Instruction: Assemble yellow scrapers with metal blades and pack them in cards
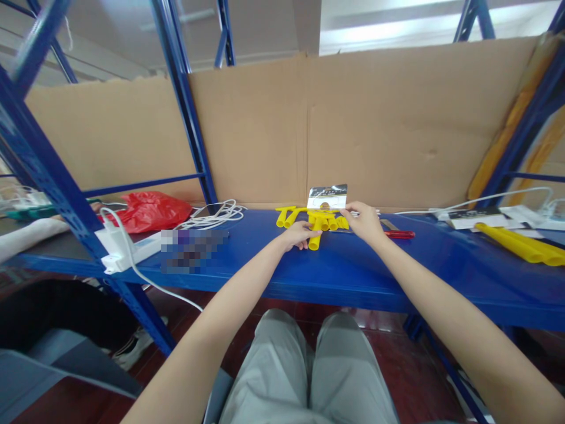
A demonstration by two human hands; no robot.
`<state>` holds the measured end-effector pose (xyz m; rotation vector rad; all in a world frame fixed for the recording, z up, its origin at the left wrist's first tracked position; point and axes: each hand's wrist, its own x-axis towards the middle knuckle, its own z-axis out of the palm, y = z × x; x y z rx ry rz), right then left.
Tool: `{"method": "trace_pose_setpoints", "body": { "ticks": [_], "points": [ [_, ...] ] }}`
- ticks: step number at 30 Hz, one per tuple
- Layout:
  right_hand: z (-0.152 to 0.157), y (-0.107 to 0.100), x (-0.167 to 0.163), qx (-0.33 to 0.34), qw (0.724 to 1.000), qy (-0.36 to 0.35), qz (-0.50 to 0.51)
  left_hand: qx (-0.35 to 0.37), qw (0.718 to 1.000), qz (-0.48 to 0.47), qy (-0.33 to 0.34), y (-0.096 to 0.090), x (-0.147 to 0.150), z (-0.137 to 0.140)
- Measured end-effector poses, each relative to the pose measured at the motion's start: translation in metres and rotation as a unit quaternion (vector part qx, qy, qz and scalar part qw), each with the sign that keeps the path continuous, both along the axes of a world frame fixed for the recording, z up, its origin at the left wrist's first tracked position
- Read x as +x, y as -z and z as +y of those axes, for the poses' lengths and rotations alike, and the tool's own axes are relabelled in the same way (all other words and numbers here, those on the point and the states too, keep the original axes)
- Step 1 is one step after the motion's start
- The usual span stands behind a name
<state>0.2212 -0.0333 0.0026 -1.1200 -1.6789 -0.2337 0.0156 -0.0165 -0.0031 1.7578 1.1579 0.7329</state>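
Here we are at the blue table [247,259], and it's all about the front yellow tube [315,241], sitting right between the two hands! Its long axis runs roughly fore and aft, open end aimed back at the person, far end in among the other yellow tubes [332,224]. The left hand [296,235] is clearly the nearer one, right up against the tube's left side, fingers part curled; whether they've really closed around it, I cannot tell. Across to the right hand [362,219]: it's farther off, beyond the tube and to its right, thumb and fingertips at the lower right corner of the black-and-white card [327,198]. That looks like a pinch, but the grip itself can't be made out. The card stands upright just behind the tubes, facing the person, cardboard wall [251,129] at its back, while a red-handled tool [399,234] lies right of the right hand.
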Motion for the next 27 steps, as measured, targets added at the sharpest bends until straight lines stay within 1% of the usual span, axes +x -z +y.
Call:
{"method": "trace_pose_setpoints", "body": {
  "ticks": [2,6,9,12,16,18,20,22,27],
  "points": [
    [0.000,0.001,-0.001,-0.001,1.000,0.000,-0.017,-0.005,1.000,-0.003,0.003,0.002,0.001,0.002],
    [0.001,0.002,-0.001,-0.012,0.999,0.002,-0.044,-0.037,0.999,-0.016,0.000,0.004,0.001,0.006],
    [0.003,0.003,0.000,-0.011,0.999,0.003,-0.052,-0.054,0.996,-0.064,-0.002,0.005,0.000,0.007],
    [0.002,0.002,0.001,0.004,0.999,0.001,-0.051,-0.061,0.991,-0.118,0.009,0.005,-0.001,0.009],
    [-0.001,0.000,0.000,0.030,0.999,-0.006,-0.035,-0.071,0.977,-0.195,0.043,0.003,-0.002,0.011],
    [-0.001,0.000,0.000,0.034,0.999,-0.012,-0.013,-0.086,0.968,-0.230,0.046,0.000,-0.003,0.012],
    [0.001,0.000,0.000,0.026,0.999,-0.026,0.026,-0.102,0.961,-0.258,0.021,-0.003,-0.003,0.012],
    [0.004,0.000,0.000,0.006,0.996,-0.050,0.077,-0.110,0.952,-0.286,-0.022,-0.007,-0.004,0.012],
    [0.011,0.002,0.002,-0.057,0.974,-0.127,0.177,-0.100,0.921,-0.353,-0.129,-0.012,-0.007,0.014]
  ]
}}
